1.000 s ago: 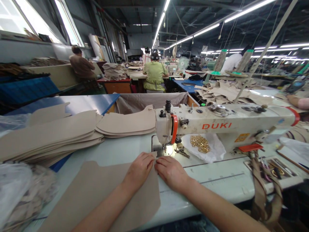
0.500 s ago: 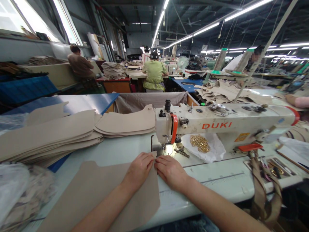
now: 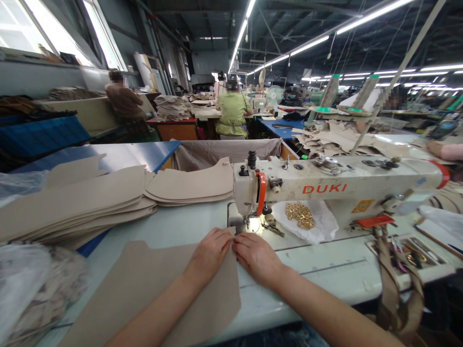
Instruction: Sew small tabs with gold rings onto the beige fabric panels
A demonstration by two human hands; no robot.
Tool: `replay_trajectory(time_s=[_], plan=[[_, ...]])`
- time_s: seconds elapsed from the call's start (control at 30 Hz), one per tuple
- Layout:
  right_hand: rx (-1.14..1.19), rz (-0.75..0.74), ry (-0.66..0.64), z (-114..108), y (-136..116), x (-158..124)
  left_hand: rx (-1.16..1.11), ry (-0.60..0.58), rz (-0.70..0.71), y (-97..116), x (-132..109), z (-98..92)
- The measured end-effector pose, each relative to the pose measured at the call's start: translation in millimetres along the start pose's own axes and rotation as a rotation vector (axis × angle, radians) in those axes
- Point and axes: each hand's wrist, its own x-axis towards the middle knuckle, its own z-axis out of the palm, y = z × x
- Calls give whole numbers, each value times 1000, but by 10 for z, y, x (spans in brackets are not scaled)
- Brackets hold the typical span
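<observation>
A large beige fabric panel (image 3: 152, 274) lies flat on the pale sewing table, its narrow upper corner close to the sewing machine's (image 3: 289, 183) needle area. My left hand (image 3: 211, 248) rests on that corner, fingers bent and pinching its edge. From the other side my right hand (image 3: 255, 255) meets it, fingertips closed on the same edge. The two hands' fingertips nearly touch. Whatever lies beneath the fingertips is hidden. Just beyond them, the lit needle plate (image 3: 255, 224) shows under the machine head.
Stacked beige panels (image 3: 79, 197) lie at left, with another stack (image 3: 190, 185) beside the machine head. Gold metal rings (image 3: 300, 215) sit on white wrapping under the machine arm. Beige straps (image 3: 388, 279) hang over the table's right front edge. A clear plastic bag (image 3: 21, 284) is at lower left.
The view has shifted very slightly. Both hands and the panel hold practically the same position at the machine.
</observation>
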Motion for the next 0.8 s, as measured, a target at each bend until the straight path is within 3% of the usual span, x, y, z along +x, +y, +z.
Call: replay_trajectory(time_s=[0.53,0.8], plan=[[-158,-86,-86,26,37,38,17,28,5,-29,-86,-5],[-203,-109,-123,25,39,60,13,-95,28,19,-81,-72]])
